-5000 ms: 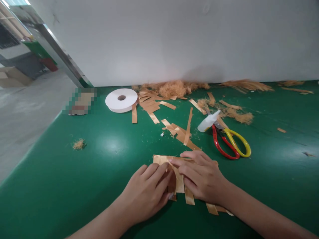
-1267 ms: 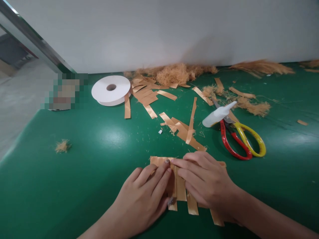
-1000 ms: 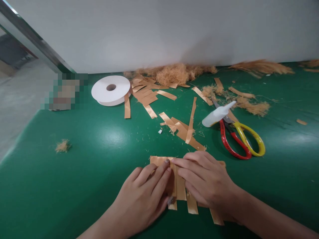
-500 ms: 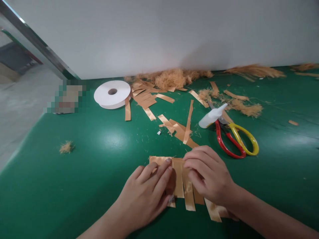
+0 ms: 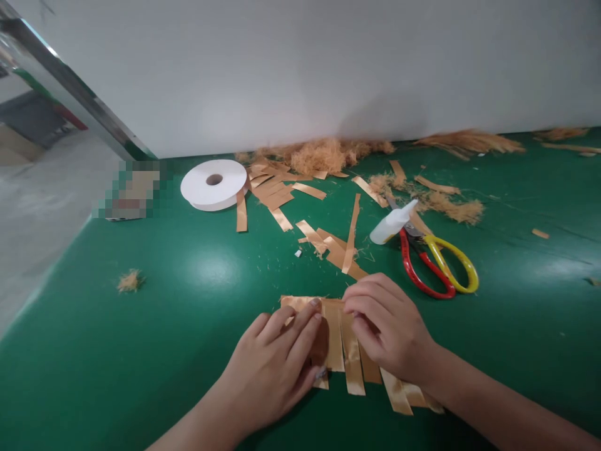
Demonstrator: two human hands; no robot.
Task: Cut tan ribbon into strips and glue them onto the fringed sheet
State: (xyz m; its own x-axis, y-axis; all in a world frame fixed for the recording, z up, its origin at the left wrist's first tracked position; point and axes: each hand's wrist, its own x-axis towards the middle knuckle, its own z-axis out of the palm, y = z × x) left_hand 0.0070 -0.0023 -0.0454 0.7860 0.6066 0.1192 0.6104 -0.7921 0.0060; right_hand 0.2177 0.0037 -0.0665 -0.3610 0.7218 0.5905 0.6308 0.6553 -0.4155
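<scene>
Several tan, satiny ribbon strips lie side by side at the near middle of the green table, joined along a band at their far end. My left hand lies flat over the left strips, its fingers stretched out and pressing near the band. At the band's right part, my right hand has its fingers curled and pinched at the strips' top edge. The palm and fingers hide most of the strips on the right, whose loose ends show below the wrist.
Beyond my right hand lie scissors with red and yellow handles, a white nozzle bottle resting against them. A white tape roll, loose ribbon pieces and frayed fibres sit near the grey wall.
The view has shifted slightly, so the scissors and bottle appear a little further left. Both hands stay at nearly the same place on the strips.
</scene>
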